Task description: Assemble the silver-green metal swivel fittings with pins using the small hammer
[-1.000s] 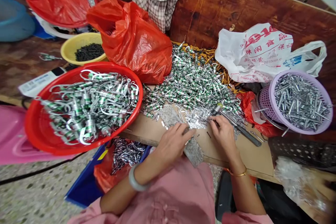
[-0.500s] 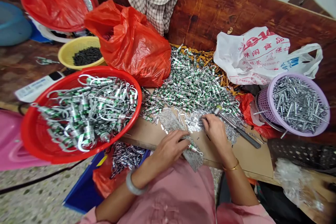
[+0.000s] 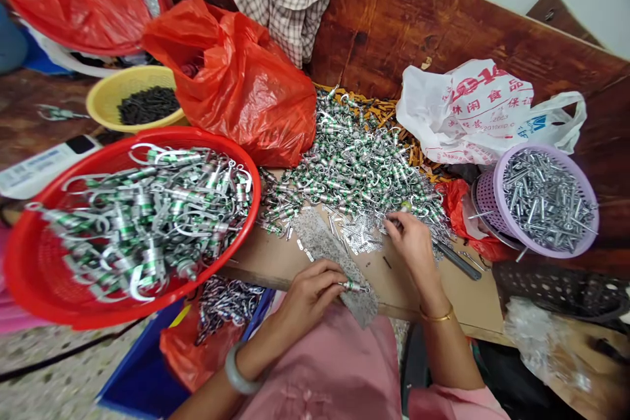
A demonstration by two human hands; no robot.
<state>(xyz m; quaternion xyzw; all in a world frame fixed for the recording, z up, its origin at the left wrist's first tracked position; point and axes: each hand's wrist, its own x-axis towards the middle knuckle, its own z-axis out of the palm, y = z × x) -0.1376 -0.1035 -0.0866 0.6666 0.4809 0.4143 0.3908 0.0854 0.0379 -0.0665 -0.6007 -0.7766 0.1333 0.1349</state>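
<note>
My left hand (image 3: 310, 292) is closed round a small silver and green metal fitting (image 3: 355, 287), held over a grey speckled strip (image 3: 329, 256) on the cardboard board (image 3: 275, 256). My right hand (image 3: 413, 246) reaches into a scatter of tiny flat silver pieces (image 3: 359, 236) at the foot of a big heap of silver and green fittings (image 3: 354, 170); its fingers are curled down, pinching among them. What they hold is too small to see. A metal rod tool (image 3: 455, 259) lies just right of that hand.
A red basket (image 3: 29, 275) full of finished silver and green parts sits left. A purple basket (image 3: 497, 184) of silver pins stands right. Behind are a red plastic bag (image 3: 241, 79), a white printed bag (image 3: 472, 111), and a yellow bowl (image 3: 105, 102) of black bits.
My left hand has drawn back toward me, now holding a fitting that was not in it a second ago. My right hand moved slightly up into the small silver pieces. The view shifted right.
</note>
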